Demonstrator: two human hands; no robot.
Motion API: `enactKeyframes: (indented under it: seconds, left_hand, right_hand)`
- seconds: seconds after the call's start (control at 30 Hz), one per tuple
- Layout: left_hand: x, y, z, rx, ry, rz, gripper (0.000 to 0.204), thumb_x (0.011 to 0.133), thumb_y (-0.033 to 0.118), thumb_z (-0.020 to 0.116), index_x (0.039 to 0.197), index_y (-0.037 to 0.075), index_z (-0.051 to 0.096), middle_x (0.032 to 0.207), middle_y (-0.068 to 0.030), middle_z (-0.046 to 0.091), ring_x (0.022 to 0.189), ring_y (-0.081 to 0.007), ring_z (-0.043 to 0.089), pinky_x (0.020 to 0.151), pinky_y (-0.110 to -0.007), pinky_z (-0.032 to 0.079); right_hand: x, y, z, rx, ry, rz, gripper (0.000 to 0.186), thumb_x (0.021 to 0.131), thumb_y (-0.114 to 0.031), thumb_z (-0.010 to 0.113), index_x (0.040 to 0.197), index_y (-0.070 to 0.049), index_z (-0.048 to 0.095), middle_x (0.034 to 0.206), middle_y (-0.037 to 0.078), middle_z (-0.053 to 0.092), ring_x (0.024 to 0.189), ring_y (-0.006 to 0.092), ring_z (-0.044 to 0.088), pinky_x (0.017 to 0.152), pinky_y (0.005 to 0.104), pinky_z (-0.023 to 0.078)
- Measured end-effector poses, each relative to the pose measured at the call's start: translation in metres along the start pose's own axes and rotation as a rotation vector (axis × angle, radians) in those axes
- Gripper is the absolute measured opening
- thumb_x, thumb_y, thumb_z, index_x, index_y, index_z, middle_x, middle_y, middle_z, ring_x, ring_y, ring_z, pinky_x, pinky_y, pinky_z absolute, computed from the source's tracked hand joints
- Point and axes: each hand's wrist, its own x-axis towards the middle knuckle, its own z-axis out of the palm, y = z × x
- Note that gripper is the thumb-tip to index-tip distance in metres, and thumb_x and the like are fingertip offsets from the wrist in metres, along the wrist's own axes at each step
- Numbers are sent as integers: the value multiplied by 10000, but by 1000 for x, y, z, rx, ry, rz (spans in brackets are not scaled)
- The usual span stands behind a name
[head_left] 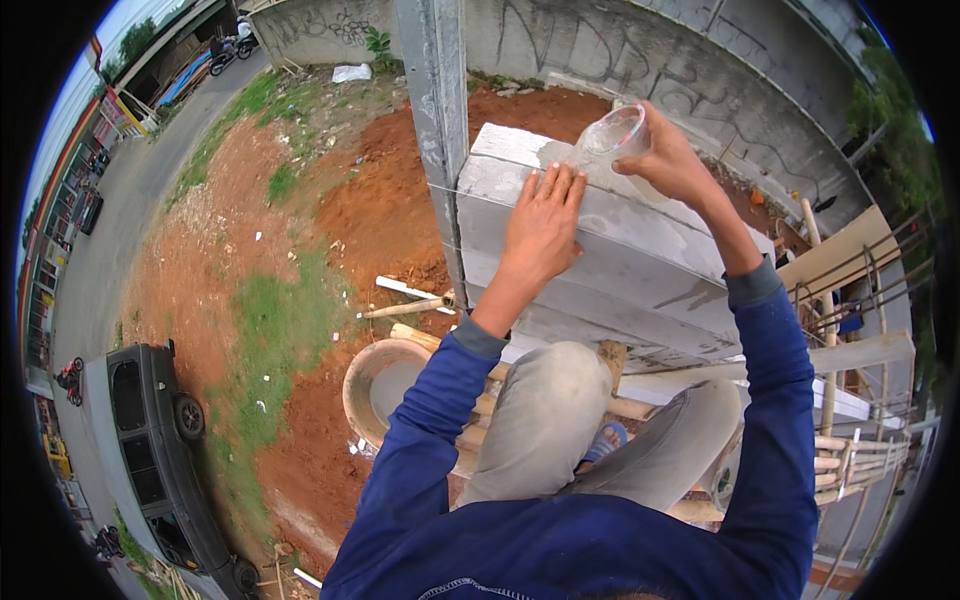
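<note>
My right hand [672,158] grips a clear plastic cup [608,134] with a coloured rim, tilted over the top of a wall of pale lightweight blocks [655,250]. A darker wet patch shows on the block top next to the cup. Stretched out flat, the fingers of my left hand [541,228] rest on the upper edge of the same block, just left of the cup. Damp streaks mark the wall's near face. Whether water is in the cup, I cannot tell.
A grey upright post [436,120] stands at the wall's left end, with thin string beside it. Below left is a round tub [392,385] of grey mix. Bamboo poles [628,408] lie under my knees. A graffitied wall [640,60] runs behind; a dark car [150,460] is parked left.
</note>
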Motion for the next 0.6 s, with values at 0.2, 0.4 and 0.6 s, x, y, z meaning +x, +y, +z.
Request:
enactKeyframes:
  seconds: [0.2, 0.4, 0.6]
  left_hand:
    - [1, 0, 2, -8, 26, -6, 1155, 747, 417, 980, 1674, 49, 398, 1726, -178, 429, 1628, -326, 372, 1355, -483, 275]
    - [4, 2, 0, -24, 4, -22, 1167, 715, 420, 996, 1664, 72, 413, 1732, -173, 419, 1624, -336, 374, 1347, -492, 284]
    - [2, 2, -1, -29, 27, -6, 1163, 712, 392, 1002, 1665, 79, 415, 1763, -130, 397, 1644, -297, 351, 1347, -507, 291]
  right_hand:
    - [37, -31, 20, 236, 60, -20, 737, 788, -194, 907, 1401, 10, 554, 1163, 209, 734, 1053, 329, 729, 893, 438, 572]
    - [6, -20, -17, 529, 173, 74, 783, 821, -206, 958, 1478, -27, 570, 1268, 182, 738, 1134, 281, 749, 940, 418, 634]
    - [-63, 24, -84, 422, 267, 147, 825, 820, -226, 970, 1514, -43, 562, 1307, 154, 723, 1171, 270, 741, 956, 401, 635]
